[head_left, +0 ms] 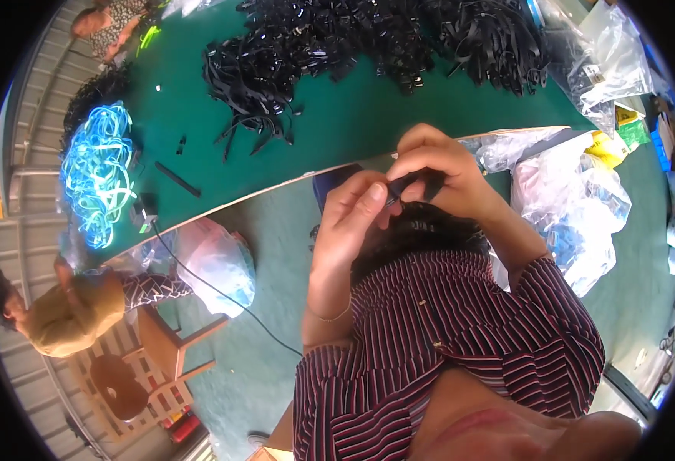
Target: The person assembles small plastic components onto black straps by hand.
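Left hand (346, 219) and right hand (446, 169) pinch black strap (429, 183) between fingertips, near edge of green worktop (337, 115). Pile of black straps (306, 50) lies beyond; blue bundle (99, 177) at left.

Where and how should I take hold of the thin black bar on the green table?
Likely best around its middle: the black bar is slim and straight, lying flat on the green table. Come from above, with the grip across its two long sides, where nothing touches it. The left hand is nearer, though pinching a small black piece.
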{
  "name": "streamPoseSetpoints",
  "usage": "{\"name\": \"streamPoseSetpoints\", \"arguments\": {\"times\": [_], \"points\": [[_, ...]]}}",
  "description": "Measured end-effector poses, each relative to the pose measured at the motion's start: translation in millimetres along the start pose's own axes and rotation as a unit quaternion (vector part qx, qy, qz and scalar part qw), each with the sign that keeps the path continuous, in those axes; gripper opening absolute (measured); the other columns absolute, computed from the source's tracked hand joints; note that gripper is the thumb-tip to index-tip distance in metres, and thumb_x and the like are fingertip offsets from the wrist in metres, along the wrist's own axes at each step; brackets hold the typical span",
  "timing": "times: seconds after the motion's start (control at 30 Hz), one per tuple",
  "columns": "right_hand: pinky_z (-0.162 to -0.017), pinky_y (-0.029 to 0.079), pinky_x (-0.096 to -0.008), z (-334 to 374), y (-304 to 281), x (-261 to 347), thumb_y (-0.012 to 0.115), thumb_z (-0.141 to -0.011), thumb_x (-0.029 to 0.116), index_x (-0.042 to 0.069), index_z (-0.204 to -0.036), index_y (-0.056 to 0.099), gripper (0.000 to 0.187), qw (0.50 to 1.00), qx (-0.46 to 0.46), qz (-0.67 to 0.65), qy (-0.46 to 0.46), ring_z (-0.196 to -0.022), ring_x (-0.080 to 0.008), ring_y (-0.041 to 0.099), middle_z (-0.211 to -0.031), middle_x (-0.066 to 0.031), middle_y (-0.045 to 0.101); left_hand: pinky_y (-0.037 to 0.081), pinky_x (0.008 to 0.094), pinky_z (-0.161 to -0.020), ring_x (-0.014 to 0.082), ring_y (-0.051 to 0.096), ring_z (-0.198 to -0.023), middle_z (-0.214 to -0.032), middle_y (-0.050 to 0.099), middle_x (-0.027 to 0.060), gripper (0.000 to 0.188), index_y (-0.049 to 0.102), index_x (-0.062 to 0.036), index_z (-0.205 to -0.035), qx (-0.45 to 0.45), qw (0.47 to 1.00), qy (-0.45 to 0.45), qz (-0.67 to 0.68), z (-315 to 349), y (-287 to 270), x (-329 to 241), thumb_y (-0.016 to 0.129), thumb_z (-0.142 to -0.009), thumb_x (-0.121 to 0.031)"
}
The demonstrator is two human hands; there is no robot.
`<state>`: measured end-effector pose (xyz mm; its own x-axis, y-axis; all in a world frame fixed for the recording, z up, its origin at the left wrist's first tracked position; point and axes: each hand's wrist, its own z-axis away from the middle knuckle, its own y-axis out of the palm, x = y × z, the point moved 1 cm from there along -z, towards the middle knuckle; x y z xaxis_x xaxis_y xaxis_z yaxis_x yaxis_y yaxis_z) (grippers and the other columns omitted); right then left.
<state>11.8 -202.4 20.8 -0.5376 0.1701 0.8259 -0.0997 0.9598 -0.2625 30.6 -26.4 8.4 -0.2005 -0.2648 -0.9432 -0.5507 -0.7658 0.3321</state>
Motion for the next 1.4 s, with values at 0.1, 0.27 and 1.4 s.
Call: {"name": "streamPoseSetpoints", "arguments": {"times": [0.1, 0.27, 1.4], "points": [[-0.067, 0.041, -0.0255, 0, 5, -1, 0.073, -0.070, 0.016, 0.007, -0.092, 0.064, 0.025, 1.000, -0.007, 0.009, -0.020, -0.081, -0.0169, 0.051, -0.090, -0.0058, 0.052, 0.037, 0.0182, -0.053, 0.0050, 0.047, -0.059, -0.069, 0.057, 0.0005, 0.026, 0.057, -0.0027, -0.085, 0.011, 1.000, -0.006, -0.025, 5, -8, 2, 0.052, -0.090, -0.028], [-0.064, 0.041, -0.0236, -6, 12, -5, 0.073, -0.070, 0.007, 0.006, -0.092, 0.064, 0.024, 1.000, 0.030, 0.006, -0.001, -0.076, -0.0133, 0.051, -0.088, -0.0041, 0.051, 0.033, 0.0178, -0.050, 0.0041, 0.045, -0.057, -0.066, 0.055, -0.0005, 0.025, 0.058, -0.0025, -0.083, -0.005, 0.999, -0.003, -0.032, 11, -20, 6, 0.054, -0.090, -0.026], [-0.061, 0.045, -0.0351, -11, 30, 2, 0.065, -0.063, 0.000, 0.003, -0.091, 0.056, 0.030, 0.929, 0.014, 0.366, -0.054, -0.071, -0.0284, 0.058, -0.079, -0.0122, 0.058, 0.041, 0.0220, -0.068, 0.0072, 0.048, -0.077, -0.083, 0.055, 0.0017, 0.024, 0.054, 0.0007, -0.100, -0.103, 0.979, 0.173, -0.037, 10, 1, 9, 0.062, -0.085, -0.017]]}}
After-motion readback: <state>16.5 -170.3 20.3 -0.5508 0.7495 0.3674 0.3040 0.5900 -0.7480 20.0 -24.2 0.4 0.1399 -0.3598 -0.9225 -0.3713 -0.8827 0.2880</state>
